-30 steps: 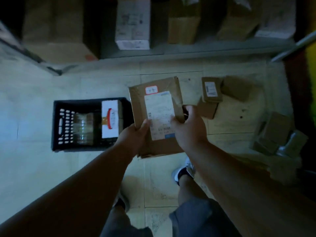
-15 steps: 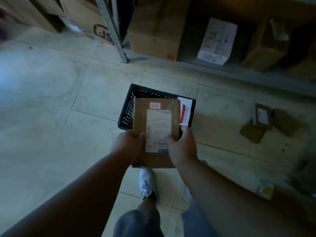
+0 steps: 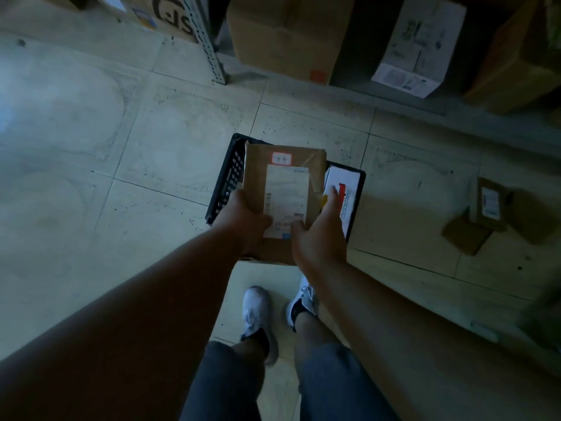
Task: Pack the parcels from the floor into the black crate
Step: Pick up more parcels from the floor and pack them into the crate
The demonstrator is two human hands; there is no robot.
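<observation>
we stand on the tiled floor (image 3: 151, 132) over the black crate (image 3: 226, 180), which holds a white box (image 3: 346, 183). we hold a brown parcel (image 3: 285, 189) above the crate: our left hand (image 3: 243, 218) grips its left edge, our right hand (image 3: 321, 235) lies against its right side, fingers straight. more small parcels (image 3: 485, 208) lie on the floor to the right

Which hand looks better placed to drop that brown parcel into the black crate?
Left. The left hand grips the brown parcel over the black crate, while the right hand has straight fingers beside it.
</observation>
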